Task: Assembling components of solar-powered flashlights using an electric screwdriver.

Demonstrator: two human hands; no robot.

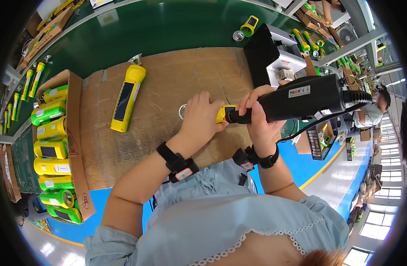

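Over the cardboard mat (168,71), my left hand (201,117) is closed round a yellow flashlight (220,115), which is mostly hidden by the fingers. A round, clear-rimmed part (182,111) shows just left of that hand. My right hand (262,122) grips a black electric screwdriver (301,99), held almost level. Its nose points left and meets the end of the flashlight; the bit itself cannot be seen. Farther left on the mat lies another yellow flashlight (129,97) with a dark panel along its side. A shiny reflector (135,58) sits by its far end.
At left stands a cardboard box (81,177) filled with yellow and green flashlights. A black-and-white machine (283,57) is at the back right, near a green flashlight body (249,26). The screwdriver's cable (310,128) loops down at right. Other people sit farther off.
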